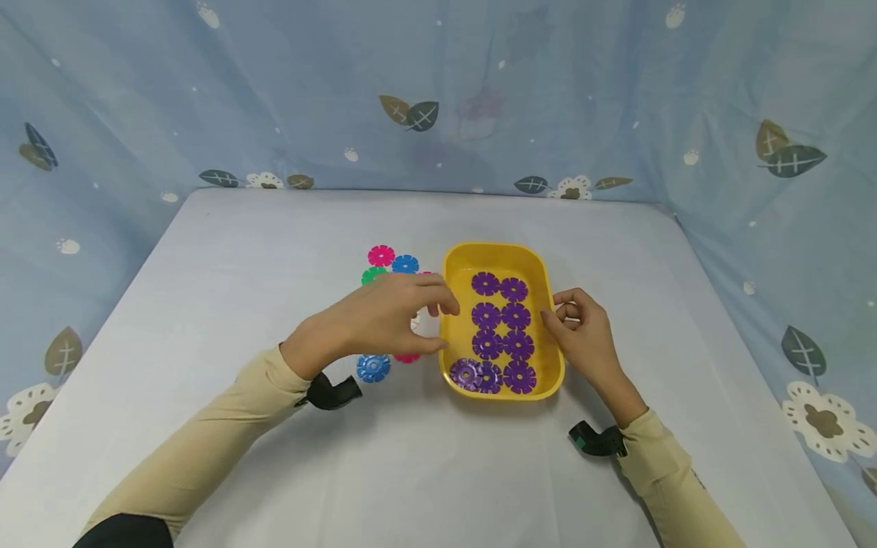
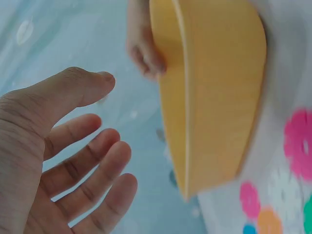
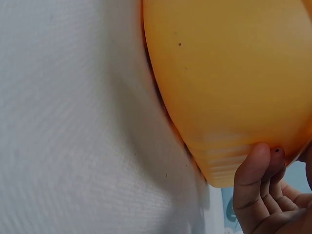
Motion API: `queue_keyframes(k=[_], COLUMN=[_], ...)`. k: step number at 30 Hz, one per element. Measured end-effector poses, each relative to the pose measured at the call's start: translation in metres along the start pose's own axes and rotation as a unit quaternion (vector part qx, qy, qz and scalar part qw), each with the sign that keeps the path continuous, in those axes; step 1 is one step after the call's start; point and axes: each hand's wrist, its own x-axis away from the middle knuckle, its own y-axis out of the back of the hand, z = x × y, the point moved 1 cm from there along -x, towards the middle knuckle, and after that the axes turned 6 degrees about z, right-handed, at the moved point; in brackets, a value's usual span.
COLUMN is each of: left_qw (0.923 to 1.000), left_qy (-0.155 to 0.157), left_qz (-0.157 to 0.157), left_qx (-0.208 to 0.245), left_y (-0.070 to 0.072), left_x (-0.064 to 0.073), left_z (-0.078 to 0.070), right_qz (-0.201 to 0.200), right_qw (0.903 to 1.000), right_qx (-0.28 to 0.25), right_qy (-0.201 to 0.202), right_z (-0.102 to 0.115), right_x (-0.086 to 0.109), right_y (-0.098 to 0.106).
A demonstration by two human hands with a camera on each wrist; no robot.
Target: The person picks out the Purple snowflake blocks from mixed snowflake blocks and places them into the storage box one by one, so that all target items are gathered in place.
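Note:
A yellow plastic basin (image 1: 500,261) stands on the table, with several purple snowflake discs (image 1: 518,345) lying in rows on its floor. At its right rim is my right hand (image 1: 582,331), pinching the edge with the thumb on the inner side and curled fingers outside. The right wrist view shows those fingertips (image 3: 258,158) against the basin's outer wall. My left hand (image 1: 390,312) hovers by the left rim, thumb and fingers spread. In the left wrist view the left palm is bare, its fingers (image 2: 92,190) apart from the basin wall (image 2: 219,97).
Loose snowflake discs in pink (image 1: 381,256), blue (image 1: 373,368), green (image 1: 370,275) and other colours lie left of the basin, partly covered by the left hand. A white cloth (image 1: 274,228) covers the table. Behind hangs a blue patterned curtain (image 1: 308,91).

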Motion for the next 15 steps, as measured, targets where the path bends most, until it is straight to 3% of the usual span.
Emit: queue_keyframes(k=[4,7,15], left_qw=[0.9990,0.9968,0.9835], left_qy=[0.024,0.061,0.178], left_qz=[-0.035,-0.048,-0.027], left_qx=[-0.014,-0.020,-0.023], left_y=[0.015,0.022,0.019], left_x=[0.021,0.038,0.076], left_z=[0.011,0.020,0.042], right_qz=[-0.001,0.001,0.003], right_qw=[1.0000,1.0000,1.0000], right_qx=[0.004,0.004,0.001], right_qy=[0.002,0.001,0.005], right_z=[-0.002,-0.002,0.001], right_x=[0.000,0.000,0.001], right_y=[0.000,-0.001,-0.001])
